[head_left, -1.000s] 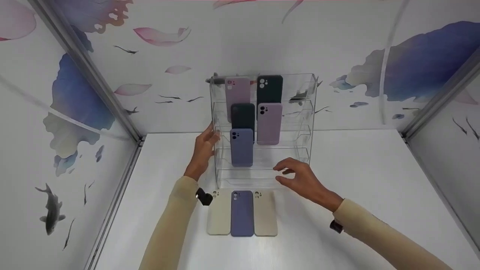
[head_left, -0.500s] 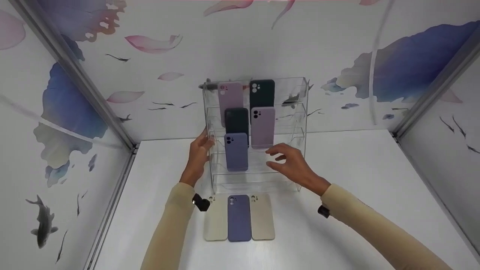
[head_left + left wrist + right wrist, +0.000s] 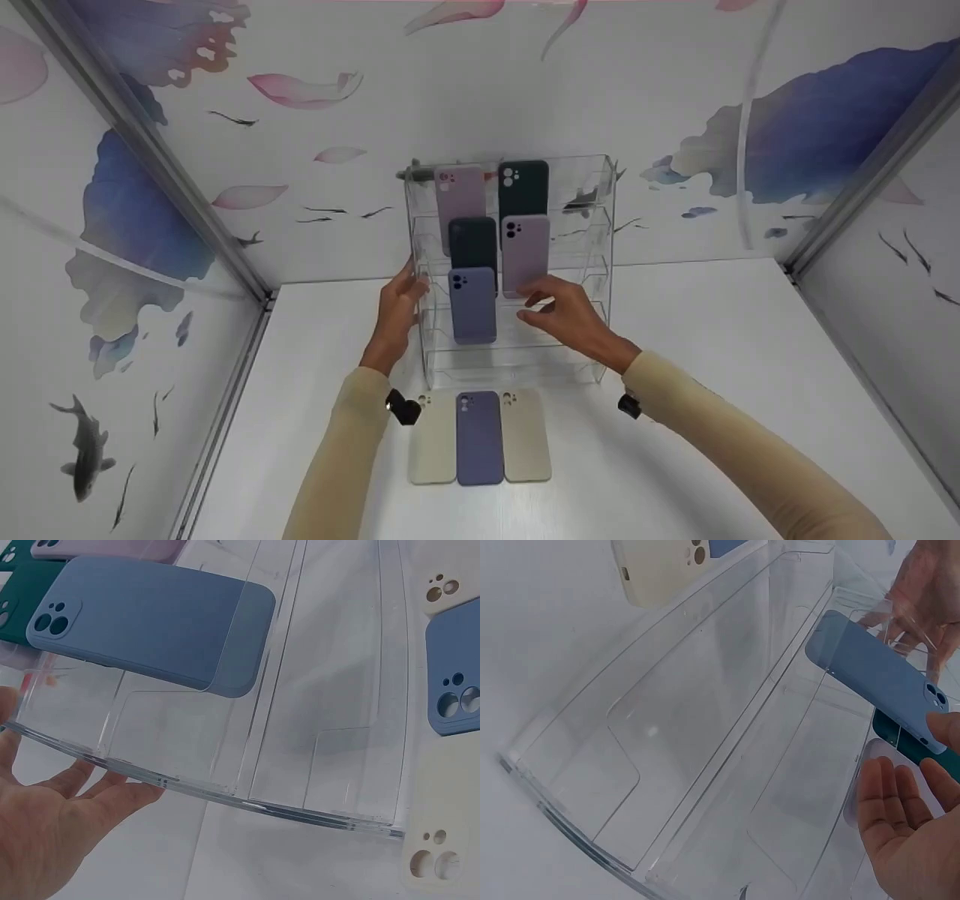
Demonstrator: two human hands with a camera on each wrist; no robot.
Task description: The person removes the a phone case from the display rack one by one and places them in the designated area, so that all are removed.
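A clear acrylic display rack (image 3: 540, 358) holds several phone cases on its tiers. My left hand (image 3: 395, 315) grips the rack's left side panel, thumb at its edge and fingers outside. My right hand (image 3: 570, 315) is at the front, fingers loosely bent and thumb apart, holding nothing. Its fingertips overlap the bottom of a lilac phone case (image 3: 526, 247) in the head view. Left of that hand, a periwinkle phone case (image 3: 472, 307) stands on a lower tier. Behind it is a dark green case (image 3: 472, 240); a pink case (image 3: 459, 199) and another dark green case (image 3: 523, 186) stand on top.
In front of the rack, a cream phone case (image 3: 433, 442), a purple-blue phone case (image 3: 479, 442) and a beige phone case (image 3: 527, 442) lie side by side on the white table (image 3: 697, 330). Printed panels (image 3: 480, 90) enclose the back and sides.
My right hand has moved up and left from the rack's lower front to the bottom of the lilac case. The left hand keeps its grip. The head view has shifted slightly.
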